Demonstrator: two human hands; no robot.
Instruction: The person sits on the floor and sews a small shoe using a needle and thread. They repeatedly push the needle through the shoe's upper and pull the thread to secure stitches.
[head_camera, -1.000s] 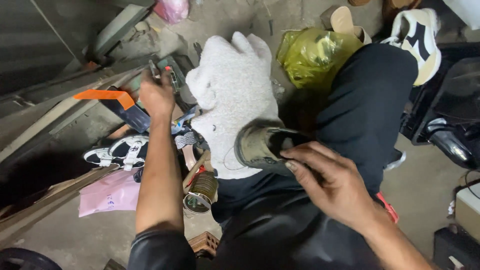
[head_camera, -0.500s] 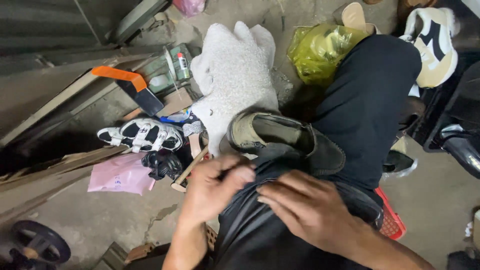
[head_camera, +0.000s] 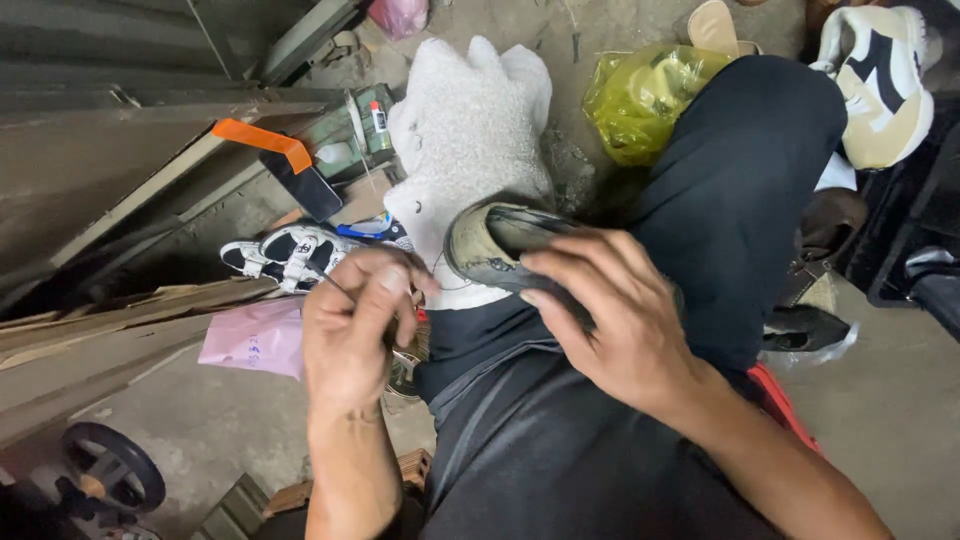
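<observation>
So we've pulled our left hand back from the floor clutter, now pinching a thin needle, while our right hand clamps the olive shoe on our lap.

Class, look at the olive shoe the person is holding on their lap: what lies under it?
Under the olive shoe lie a white cloth and the dark-trousered lap. The right hand covers its rear; the sole is hidden.
</observation>
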